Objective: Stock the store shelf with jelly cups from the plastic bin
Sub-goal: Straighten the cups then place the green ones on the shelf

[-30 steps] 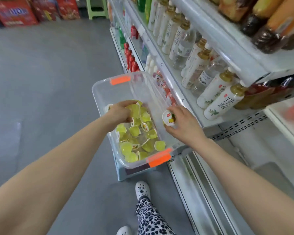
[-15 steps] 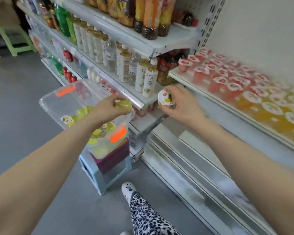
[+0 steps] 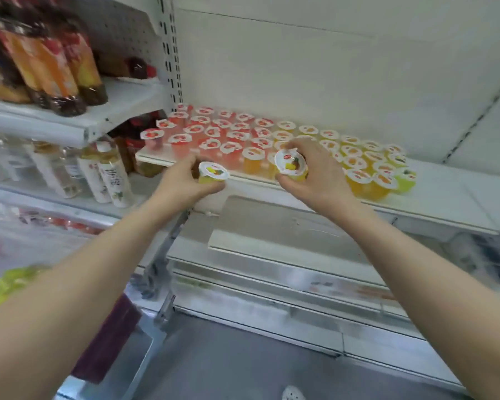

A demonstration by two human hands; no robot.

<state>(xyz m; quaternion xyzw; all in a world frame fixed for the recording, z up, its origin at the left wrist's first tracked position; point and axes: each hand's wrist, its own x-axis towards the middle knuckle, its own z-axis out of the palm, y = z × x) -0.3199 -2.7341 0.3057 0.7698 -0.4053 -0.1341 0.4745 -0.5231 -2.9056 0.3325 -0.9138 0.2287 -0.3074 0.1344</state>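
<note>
My left hand [image 3: 182, 183] grips a yellow jelly cup [image 3: 212, 175] with a white foil lid, just in front of the white shelf [image 3: 445, 194]. My right hand [image 3: 315, 171] holds a second yellow jelly cup [image 3: 290, 166] over the shelf's front edge. Rows of jelly cups stand on that shelf: red ones [image 3: 202, 134] at the left, orange ones [image 3: 355, 157] in the middle and a few yellow-green ones [image 3: 405, 180] at the right end. The plastic bin [image 3: 9, 281] with yellow cups is a blur at the lower left, partly behind my left forearm.
Drink bottles [image 3: 110, 174] fill the shelves to the left, with darker bottles [image 3: 55, 62] above. Lower white shelves [image 3: 272, 243] jut out beneath the jelly shelf. A slotted upright post [image 3: 171, 53] divides the two shelf bays. My shoe [image 3: 292, 394] shows on the grey floor.
The view swung right from the bin to the jelly shelf. Both hands rose from the bin to the shelf's front edge, each carrying a yellow jelly cup.
</note>
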